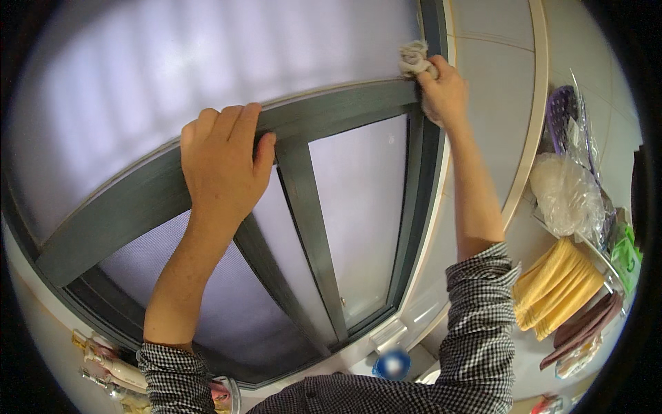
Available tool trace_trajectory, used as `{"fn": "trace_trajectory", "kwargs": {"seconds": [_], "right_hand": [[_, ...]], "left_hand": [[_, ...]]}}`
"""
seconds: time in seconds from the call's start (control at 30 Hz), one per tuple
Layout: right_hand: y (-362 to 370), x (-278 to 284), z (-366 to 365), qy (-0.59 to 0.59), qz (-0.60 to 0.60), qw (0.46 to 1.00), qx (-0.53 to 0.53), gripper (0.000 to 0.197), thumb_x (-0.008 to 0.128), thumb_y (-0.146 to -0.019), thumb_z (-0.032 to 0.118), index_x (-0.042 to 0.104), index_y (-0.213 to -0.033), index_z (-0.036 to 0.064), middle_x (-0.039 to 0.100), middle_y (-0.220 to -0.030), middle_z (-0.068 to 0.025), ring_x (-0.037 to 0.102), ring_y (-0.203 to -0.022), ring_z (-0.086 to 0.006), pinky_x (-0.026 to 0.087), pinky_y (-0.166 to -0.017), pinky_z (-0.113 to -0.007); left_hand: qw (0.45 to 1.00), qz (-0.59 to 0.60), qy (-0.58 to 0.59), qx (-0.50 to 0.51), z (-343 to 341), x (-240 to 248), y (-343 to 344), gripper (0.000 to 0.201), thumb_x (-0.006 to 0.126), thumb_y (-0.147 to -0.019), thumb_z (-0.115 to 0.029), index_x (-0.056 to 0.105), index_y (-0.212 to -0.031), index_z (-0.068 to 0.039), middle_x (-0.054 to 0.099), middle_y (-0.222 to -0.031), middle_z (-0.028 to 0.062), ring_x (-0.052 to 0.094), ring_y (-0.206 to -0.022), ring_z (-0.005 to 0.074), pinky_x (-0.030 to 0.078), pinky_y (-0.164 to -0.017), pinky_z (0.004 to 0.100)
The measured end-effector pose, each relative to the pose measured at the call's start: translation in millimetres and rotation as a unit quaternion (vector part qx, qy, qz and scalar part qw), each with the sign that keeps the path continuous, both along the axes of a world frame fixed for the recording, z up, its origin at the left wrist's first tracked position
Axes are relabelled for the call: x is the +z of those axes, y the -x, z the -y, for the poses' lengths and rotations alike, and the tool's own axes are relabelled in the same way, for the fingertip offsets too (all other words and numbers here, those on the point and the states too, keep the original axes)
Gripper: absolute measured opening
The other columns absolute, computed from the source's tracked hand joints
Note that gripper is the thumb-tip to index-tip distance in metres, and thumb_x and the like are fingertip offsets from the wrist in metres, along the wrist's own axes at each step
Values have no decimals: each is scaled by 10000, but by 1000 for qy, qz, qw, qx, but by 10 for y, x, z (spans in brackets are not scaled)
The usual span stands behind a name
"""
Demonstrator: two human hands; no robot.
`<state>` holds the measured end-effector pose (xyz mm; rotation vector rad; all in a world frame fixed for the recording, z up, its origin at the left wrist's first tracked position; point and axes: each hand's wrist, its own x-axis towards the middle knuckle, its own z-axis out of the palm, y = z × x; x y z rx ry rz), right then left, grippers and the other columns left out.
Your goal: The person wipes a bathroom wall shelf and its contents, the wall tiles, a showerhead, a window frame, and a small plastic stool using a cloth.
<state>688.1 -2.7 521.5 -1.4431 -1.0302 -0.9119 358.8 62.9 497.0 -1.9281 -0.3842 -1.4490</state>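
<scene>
The right hand presses a small crumpled beige cloth, held in a closed grip, against the dark grey metal window frame. The left hand has its fingers curled over the frame's bar.

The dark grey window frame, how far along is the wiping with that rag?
In hand: the right hand presses a crumpled pale rag into the upper right corner of the dark grey window frame, while the left hand grips the horizontal bar. Done: cannot tell; no clear clean-versus-dirty line shows on the frame. Left: probably the lower bars and the frosted glass panes, judging by where the rag sits.
</scene>
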Motion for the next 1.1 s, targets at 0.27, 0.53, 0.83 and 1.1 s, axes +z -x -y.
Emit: {"fn": "trace_trajectory", "kwargs": {"seconds": [0.27, 0.53, 0.83, 1.1], "right_hand": [[1200, -35, -128, 114, 131, 978, 111, 474, 598, -657, 318, 618, -1073, 92, 618, -1030, -166, 579, -949, -344, 457, -833, -417], [718, -67, -170, 35, 8, 961, 273, 417, 581, -651, 232, 631, -1022, 48, 640, -945, -179, 599, -929, -322, 456, -850, -407], [2505, -71, -498, -50, 311, 912, 263, 273, 670, -559, 263, 600, -709, 46, 616, -728, -117, 571, -658, -310, 420, -592, -418], [1804, -249, -733, -108, 341, 905, 231, 195, 636, -534, 273, 613, -627, 104, 614, -712, -144, 581, -732, -285, 407, -600, -413]], "left_hand": [[999, -26, 9, 43, -75, 14, -89, 248, 667, -716, -177, 607, -927, -60, 592, -844, 52, 512, -781, 243, 374, -670, 364], [999, -38, 8, -3, 42, 156, -180, 644, 696, -652, -125, 448, -1244, -160, 458, -1261, 95, 536, -885, 265, 412, -762, 371], [997, -19, -49, 57, 55, 118, 568, 650, 646, -668, -37, 449, -1284, -102, 565, -1181, 125, 562, -1000, 284, 426, -871, 372], [990, -37, -25, 131, -35, 69, -10, 481, 629, -719, -126, 519, -1185, -83, 591, -1096, 126, 556, -976, 311, 426, -863, 379]]}}
